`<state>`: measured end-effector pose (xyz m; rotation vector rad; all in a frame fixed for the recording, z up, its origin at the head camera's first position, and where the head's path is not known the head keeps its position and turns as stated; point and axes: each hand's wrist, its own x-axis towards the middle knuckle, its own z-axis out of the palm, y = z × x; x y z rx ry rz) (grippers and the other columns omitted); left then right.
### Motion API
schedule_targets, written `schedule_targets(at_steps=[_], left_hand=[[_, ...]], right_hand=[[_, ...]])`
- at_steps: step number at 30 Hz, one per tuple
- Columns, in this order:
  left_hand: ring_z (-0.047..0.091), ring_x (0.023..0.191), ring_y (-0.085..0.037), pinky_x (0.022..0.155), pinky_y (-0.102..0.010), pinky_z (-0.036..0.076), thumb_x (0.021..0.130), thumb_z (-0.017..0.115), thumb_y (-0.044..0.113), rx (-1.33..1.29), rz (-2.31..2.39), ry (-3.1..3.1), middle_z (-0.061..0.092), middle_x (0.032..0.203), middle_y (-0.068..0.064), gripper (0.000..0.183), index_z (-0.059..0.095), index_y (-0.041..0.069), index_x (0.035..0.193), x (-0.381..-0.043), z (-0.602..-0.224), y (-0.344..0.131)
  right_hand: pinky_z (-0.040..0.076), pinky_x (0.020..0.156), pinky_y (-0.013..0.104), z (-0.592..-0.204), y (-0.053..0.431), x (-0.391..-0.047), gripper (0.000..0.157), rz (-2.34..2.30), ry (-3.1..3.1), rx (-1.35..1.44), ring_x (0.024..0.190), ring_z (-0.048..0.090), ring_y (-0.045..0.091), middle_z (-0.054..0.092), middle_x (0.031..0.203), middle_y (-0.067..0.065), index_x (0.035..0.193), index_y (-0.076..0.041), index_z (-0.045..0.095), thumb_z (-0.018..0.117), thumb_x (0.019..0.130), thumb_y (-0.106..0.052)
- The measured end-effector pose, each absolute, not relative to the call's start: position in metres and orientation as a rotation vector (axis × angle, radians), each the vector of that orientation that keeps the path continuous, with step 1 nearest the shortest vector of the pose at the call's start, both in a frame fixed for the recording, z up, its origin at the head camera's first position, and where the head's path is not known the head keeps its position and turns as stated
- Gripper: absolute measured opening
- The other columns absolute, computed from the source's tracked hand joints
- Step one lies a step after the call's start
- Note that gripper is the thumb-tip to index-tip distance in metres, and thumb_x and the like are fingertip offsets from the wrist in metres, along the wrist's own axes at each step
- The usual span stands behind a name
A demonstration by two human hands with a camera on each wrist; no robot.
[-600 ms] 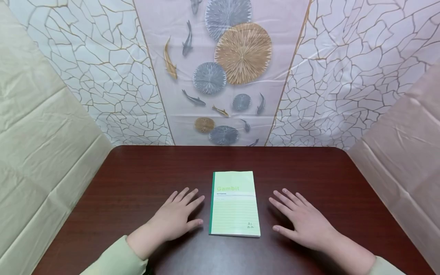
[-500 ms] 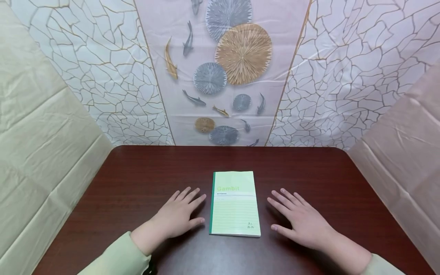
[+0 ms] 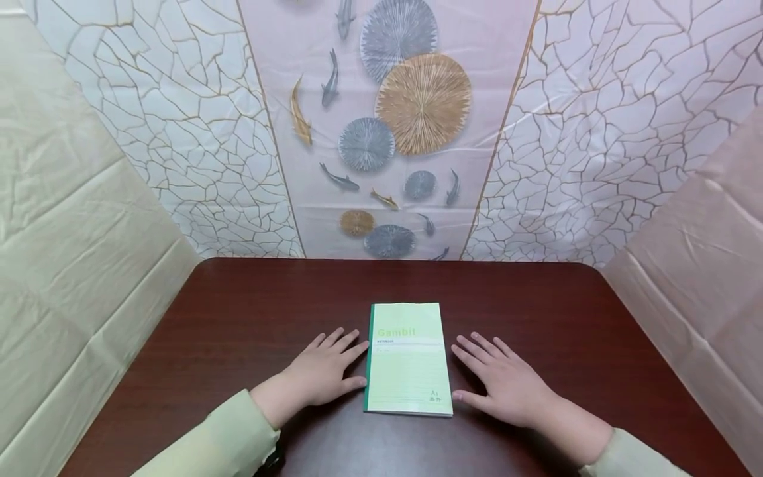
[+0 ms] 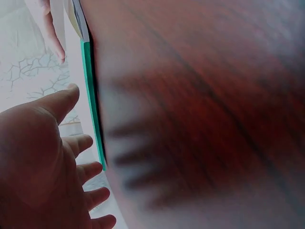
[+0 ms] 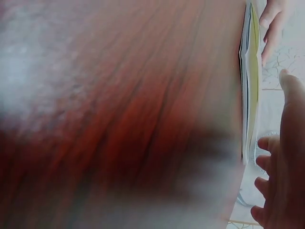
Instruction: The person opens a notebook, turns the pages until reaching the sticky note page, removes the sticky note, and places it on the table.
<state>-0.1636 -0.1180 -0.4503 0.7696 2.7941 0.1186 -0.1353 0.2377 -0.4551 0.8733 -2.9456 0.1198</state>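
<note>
A pale green notebook (image 3: 408, 371) with a dark green spine and the word "Gambit" lies face up on the dark brown table. My left hand (image 3: 318, 371) is beside its spine, fingers spread and straight, the tips very close to the edge. On the opposite side my right hand (image 3: 507, 384) hovers, also with fingers spread, a small gap from the notebook's right edge. In the left wrist view the green spine (image 4: 90, 95) stands past my thumb and fingers. The right wrist view shows the notebook's page edges (image 5: 247, 90) beyond my right fingers. Neither hand holds anything.
The brown table (image 3: 268, 291) extends around the notebook to a back edge. Behind it hangs a patterned cloth (image 3: 381, 165) with fish and round shapes. Plain cloth walls (image 3: 89, 232) enclose the left and right sides. A dark band (image 3: 273, 458) shows at my left cuff.
Both hands have moved inward toward the notebook, left hand rightward and right hand leftward. The head view has tilted up slightly. The notebook stays in its place on the table.
</note>
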Motion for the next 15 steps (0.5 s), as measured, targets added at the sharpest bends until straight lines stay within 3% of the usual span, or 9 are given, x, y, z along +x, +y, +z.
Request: schedule_targets(at_steps=[15], left_hand=[[0.018, 0.150, -0.028, 0.117, -0.054, 0.020, 0.096, 0.048, 0.064, 0.727, 0.137, 2.719, 0.023, 0.163, -0.001, 0.075, 0.028, 0.027, 0.158, -0.166, -0.450, -0.108]], right_hand=[[0.021, 0.117, 0.055, -0.466, 0.227, -0.145, 0.087, 0.143, -3.021, 0.839, 0.147, 0.028, 0.031, 0.038, 0.157, 0.004, 0.151, -0.015, 0.043, 0.040, 0.090, -0.077]])
